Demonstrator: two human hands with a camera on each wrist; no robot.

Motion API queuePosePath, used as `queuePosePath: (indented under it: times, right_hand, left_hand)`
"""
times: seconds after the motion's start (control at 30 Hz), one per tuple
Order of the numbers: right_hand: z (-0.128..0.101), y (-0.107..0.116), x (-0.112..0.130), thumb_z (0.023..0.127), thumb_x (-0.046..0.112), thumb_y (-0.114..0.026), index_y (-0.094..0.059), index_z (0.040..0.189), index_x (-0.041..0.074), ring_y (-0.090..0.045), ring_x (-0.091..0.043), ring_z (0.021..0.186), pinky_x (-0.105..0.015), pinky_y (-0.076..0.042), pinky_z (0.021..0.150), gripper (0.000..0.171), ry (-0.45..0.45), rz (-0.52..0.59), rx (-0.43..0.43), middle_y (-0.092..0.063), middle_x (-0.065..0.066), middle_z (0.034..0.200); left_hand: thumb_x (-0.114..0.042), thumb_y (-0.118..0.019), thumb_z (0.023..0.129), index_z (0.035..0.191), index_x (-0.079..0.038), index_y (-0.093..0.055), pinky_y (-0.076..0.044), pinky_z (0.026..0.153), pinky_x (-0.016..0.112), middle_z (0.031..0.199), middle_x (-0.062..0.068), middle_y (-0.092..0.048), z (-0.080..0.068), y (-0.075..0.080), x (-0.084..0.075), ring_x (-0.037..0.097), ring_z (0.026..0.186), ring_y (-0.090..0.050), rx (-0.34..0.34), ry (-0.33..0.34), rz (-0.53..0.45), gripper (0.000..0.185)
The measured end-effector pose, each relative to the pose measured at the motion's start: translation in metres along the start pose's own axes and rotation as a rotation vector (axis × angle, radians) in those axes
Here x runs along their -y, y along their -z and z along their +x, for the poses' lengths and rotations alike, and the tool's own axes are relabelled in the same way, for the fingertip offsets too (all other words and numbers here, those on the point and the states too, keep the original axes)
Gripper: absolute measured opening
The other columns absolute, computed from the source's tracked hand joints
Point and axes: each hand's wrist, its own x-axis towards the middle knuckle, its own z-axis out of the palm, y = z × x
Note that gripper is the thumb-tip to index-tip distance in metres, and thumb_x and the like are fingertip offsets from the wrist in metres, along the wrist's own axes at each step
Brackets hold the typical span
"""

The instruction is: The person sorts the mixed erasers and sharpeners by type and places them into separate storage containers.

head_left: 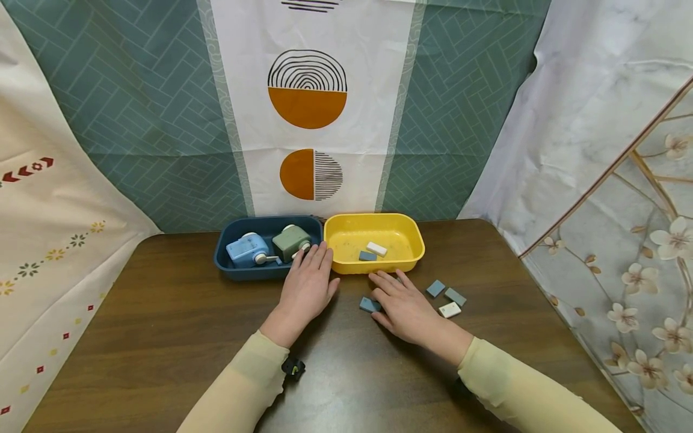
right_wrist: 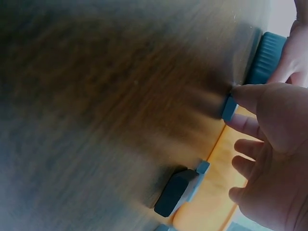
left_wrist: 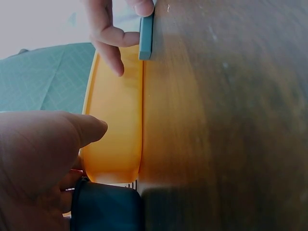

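My right hand [head_left: 403, 307] pinches a small blue eraser-like block [head_left: 370, 304] on the table between thumb and index finger. The right wrist view shows the same blue block [right_wrist: 229, 109] between those two fingertips, the other fingers loosely bent. My left hand [head_left: 307, 282] lies with extended fingers over the right end of the dark blue tray [head_left: 254, 274]. Inside that tray are a light blue cranked device [head_left: 248, 248] and a green one [head_left: 290, 240], perhaps pencil sharpeners. The yellow tray [head_left: 373, 267] beside it contains a white block [head_left: 376, 248] and a blue one [head_left: 367, 256].
Right of my right hand lie a blue block [head_left: 435, 288], a grey-green block [head_left: 456, 296] and a white block [head_left: 450, 310]. Another block is partly hidden by the right fingers. A patterned cloth [head_left: 178, 120] hangs behind the brown table [head_left: 162, 337].
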Motion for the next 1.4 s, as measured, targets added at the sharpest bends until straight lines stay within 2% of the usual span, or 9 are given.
queuePosePath:
  times: [0.53, 1.4]
  right_hand:
    - [-0.001, 0.000, 0.002, 0.102, 0.031, -0.082, -0.072, 0.117, 0.008, -0.045, -0.039, 0.156, -0.065, -0.027, 0.130, 0.030, 0.004, -0.007, -0.008, -0.053, -0.020, 0.165]
    - [-0.012, 0.010, 0.003, 0.103, 0.029, -0.081, -0.072, 0.118, 0.010, -0.041, -0.035, 0.160, -0.062, -0.023, 0.132, 0.026, -0.003, -0.005, -0.038, -0.050, -0.016, 0.168]
  left_hand:
    - [-0.037, -0.074, 0.108, 0.166, -0.001, -0.047, -0.023, 0.133, 0.059, 0.175, 0.019, -0.039, -0.001, 0.001, -0.001, 0.037, 0.161, -0.038, 0.000, 0.001, -0.006, 0.073]
    - [-0.038, -0.073, 0.108, 0.167, -0.001, -0.046, -0.022, 0.133, 0.059, 0.176, 0.018, -0.038, 0.000, 0.000, -0.001, 0.037, 0.162, -0.037, 0.019, 0.013, -0.003, 0.074]
